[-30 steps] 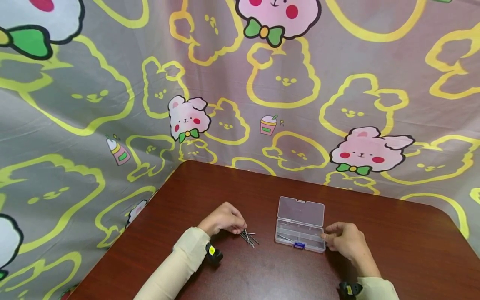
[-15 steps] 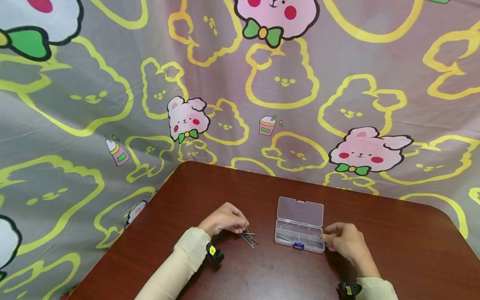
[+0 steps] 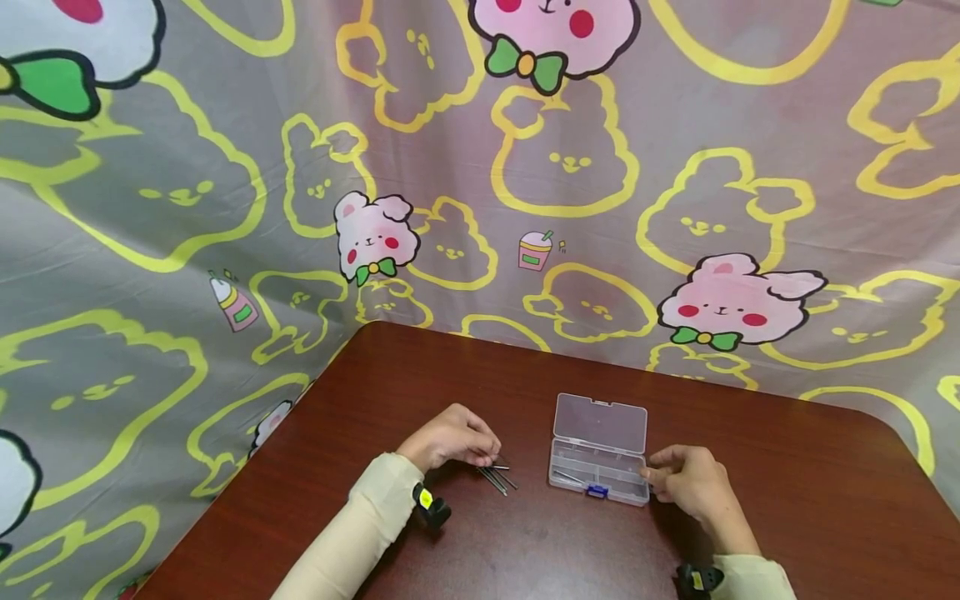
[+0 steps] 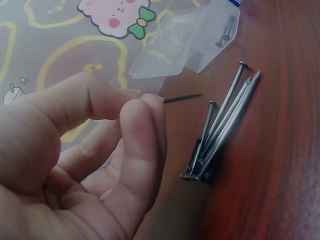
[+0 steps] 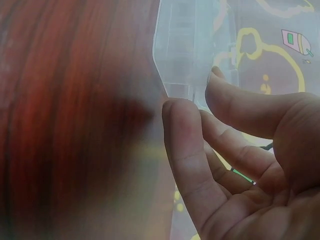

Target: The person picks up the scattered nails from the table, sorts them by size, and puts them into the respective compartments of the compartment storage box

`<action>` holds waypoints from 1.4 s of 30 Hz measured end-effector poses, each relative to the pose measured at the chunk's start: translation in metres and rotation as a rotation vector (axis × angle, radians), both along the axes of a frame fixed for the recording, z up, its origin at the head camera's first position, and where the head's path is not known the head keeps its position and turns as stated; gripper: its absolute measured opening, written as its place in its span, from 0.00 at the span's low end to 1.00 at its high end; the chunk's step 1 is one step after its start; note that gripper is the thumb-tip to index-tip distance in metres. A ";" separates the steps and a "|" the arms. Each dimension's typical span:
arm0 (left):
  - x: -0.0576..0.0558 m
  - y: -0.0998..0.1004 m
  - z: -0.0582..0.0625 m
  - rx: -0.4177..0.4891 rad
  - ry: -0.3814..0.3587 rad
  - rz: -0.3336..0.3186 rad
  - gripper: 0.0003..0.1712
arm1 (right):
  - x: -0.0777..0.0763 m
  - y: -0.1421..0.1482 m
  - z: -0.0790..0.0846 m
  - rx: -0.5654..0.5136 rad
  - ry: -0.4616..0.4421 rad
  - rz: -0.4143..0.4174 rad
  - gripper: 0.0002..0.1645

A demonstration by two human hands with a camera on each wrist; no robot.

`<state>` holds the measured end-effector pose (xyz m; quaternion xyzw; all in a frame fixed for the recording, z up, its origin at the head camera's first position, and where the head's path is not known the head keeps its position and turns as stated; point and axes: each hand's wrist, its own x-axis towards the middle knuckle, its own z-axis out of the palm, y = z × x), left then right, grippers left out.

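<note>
My left hand (image 3: 453, 439) pinches a nail (image 4: 182, 98) between thumb and fingertips, its thin shank sticking out past them. Just below and beside that hand, a small pile of loose steel nails (image 4: 225, 122) lies on the table, most pointing the same way. To the right stands a clear plastic compartment box (image 3: 600, 479) with its lid (image 3: 602, 422) folded back and a blue latch (image 3: 597, 492) in front. A few nails (image 4: 225, 32) lie in its front left compartment. My right hand (image 3: 693, 483) holds the right end of the box, thumb at its rim and a finger against the end wall.
The dark red-brown wooden table (image 3: 480, 358) has rounded far corners. A grey curtain (image 3: 450, 167) with cartoon rabbits hangs right behind it and along the left side. Dark wrist cameras (image 3: 431, 506) sit on both wrists.
The left fingers have drawn a nail up from the pile and shifted slightly to the right. My right hand and the box have stayed in place.
</note>
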<state>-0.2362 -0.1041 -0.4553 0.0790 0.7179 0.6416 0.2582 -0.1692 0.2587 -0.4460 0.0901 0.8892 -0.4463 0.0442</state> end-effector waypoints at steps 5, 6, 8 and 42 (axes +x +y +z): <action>0.000 0.003 0.001 0.014 -0.008 0.001 0.08 | -0.001 -0.001 0.000 -0.001 -0.007 -0.010 0.15; 0.000 0.004 0.001 0.016 -0.009 0.001 0.07 | -0.002 -0.001 0.000 -0.001 -0.011 -0.012 0.15; -0.001 0.006 0.002 0.024 -0.012 -0.001 0.07 | -0.002 0.000 0.000 0.000 -0.015 -0.011 0.16; 0.005 0.047 -0.001 0.102 -0.021 -0.001 0.06 | -0.001 0.002 -0.001 0.014 -0.004 -0.001 0.16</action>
